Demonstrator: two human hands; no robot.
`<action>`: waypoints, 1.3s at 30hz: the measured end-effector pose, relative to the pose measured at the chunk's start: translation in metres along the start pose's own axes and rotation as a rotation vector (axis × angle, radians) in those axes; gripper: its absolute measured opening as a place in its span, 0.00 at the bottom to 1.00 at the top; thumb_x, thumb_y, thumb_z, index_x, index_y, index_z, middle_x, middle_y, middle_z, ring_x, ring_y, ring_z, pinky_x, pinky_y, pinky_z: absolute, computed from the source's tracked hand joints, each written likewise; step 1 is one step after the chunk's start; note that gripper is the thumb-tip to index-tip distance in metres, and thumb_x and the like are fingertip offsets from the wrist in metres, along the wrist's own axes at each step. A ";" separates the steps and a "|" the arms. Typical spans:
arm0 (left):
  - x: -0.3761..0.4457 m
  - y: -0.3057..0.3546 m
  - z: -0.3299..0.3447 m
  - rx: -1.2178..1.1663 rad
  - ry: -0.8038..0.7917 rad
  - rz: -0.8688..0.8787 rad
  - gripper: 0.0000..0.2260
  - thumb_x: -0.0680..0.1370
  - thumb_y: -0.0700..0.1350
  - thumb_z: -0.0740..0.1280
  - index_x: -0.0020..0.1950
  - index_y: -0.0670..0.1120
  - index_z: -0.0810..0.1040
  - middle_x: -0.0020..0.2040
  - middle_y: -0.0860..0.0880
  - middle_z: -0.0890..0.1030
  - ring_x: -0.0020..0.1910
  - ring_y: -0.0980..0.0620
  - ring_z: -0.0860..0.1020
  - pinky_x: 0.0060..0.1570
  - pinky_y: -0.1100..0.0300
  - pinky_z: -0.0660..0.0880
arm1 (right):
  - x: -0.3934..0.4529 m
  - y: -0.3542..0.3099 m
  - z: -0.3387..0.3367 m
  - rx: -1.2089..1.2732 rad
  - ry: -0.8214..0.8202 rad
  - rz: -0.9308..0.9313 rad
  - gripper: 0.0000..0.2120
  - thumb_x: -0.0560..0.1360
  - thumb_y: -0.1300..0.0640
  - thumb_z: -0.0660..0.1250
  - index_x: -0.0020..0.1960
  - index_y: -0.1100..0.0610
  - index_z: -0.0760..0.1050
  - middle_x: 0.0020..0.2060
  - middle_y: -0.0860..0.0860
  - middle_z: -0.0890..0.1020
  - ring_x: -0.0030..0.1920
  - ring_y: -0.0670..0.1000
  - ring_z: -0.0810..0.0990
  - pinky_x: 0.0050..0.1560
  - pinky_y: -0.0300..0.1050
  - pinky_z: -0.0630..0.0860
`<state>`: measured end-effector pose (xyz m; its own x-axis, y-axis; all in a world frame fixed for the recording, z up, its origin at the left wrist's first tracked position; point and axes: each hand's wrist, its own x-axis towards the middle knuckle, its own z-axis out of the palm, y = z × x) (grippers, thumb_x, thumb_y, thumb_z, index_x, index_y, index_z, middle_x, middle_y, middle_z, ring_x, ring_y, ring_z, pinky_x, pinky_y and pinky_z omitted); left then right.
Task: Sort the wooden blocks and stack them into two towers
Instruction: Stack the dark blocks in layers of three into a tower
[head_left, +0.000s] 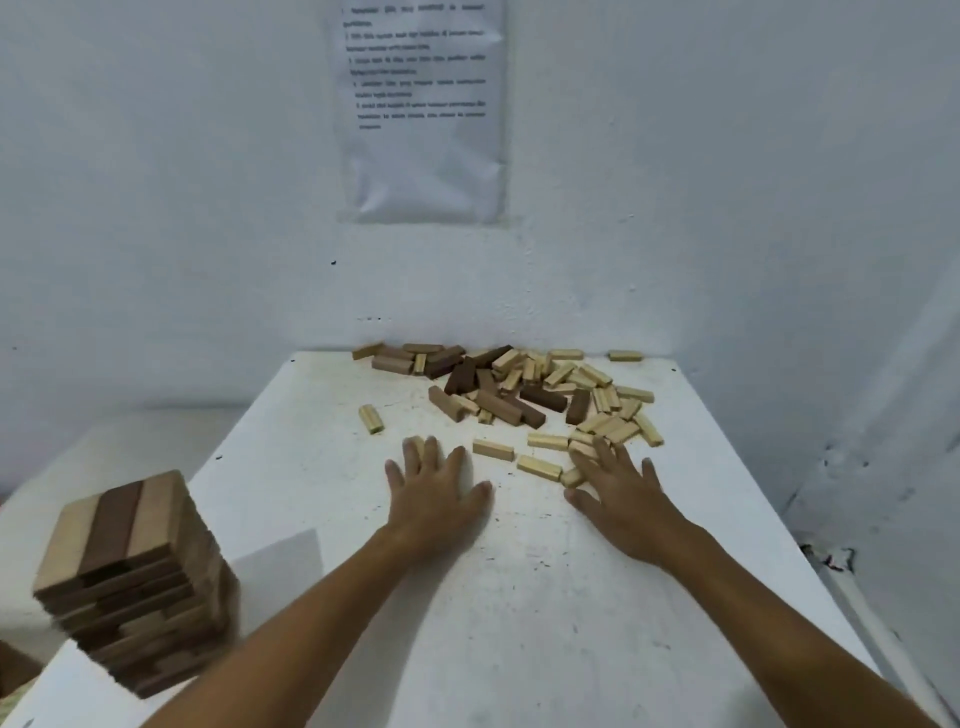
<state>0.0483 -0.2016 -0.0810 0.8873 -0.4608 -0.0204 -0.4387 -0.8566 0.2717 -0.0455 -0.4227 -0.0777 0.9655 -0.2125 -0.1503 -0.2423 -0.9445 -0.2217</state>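
Premises: a bare, plain room, apparently a staged test or recording space. White-painted walls meet in a corner behind the scuffed white counter (519, 597). Above the counter, a printed instruction sheet (423, 111) is fixed to the wall; text illegible.

Dim, even light; soft focus; edges bowed; near tower (135, 582) seemingly motion-blurred.

White table (519, 597), top scuffed w/ dark specks. Printed sheet (422, 111) in plastic sleeve on white wall (156, 182) behind, text too blurred to read. Plain white paper (278, 569) lies at table's left edge.
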 end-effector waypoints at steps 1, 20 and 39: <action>0.005 -0.001 0.002 -0.021 0.057 0.005 0.27 0.80 0.62 0.52 0.75 0.50 0.62 0.78 0.43 0.56 0.78 0.41 0.47 0.73 0.35 0.45 | 0.005 0.001 0.001 -0.025 0.017 -0.003 0.28 0.82 0.40 0.47 0.80 0.47 0.46 0.79 0.52 0.43 0.78 0.56 0.42 0.76 0.62 0.43; 0.168 -0.009 -0.016 -0.169 0.099 0.148 0.23 0.83 0.49 0.58 0.78 0.53 0.60 0.80 0.51 0.54 0.79 0.49 0.49 0.76 0.43 0.48 | 0.200 -0.027 -0.049 0.274 0.272 -0.268 0.23 0.81 0.53 0.60 0.75 0.53 0.64 0.75 0.54 0.63 0.75 0.53 0.59 0.74 0.50 0.57; 0.123 -0.020 -0.013 -0.533 0.478 -0.065 0.15 0.73 0.34 0.70 0.60 0.43 0.81 0.54 0.45 0.83 0.52 0.50 0.80 0.53 0.63 0.73 | 0.199 -0.049 -0.048 0.110 0.151 -0.294 0.14 0.76 0.48 0.68 0.59 0.53 0.77 0.57 0.52 0.76 0.61 0.53 0.70 0.62 0.53 0.68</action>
<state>0.1688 -0.2379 -0.0764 0.9281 -0.1559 0.3382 -0.3617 -0.5929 0.7194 0.1633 -0.4307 -0.0501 0.9967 0.0222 0.0781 0.0474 -0.9399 -0.3381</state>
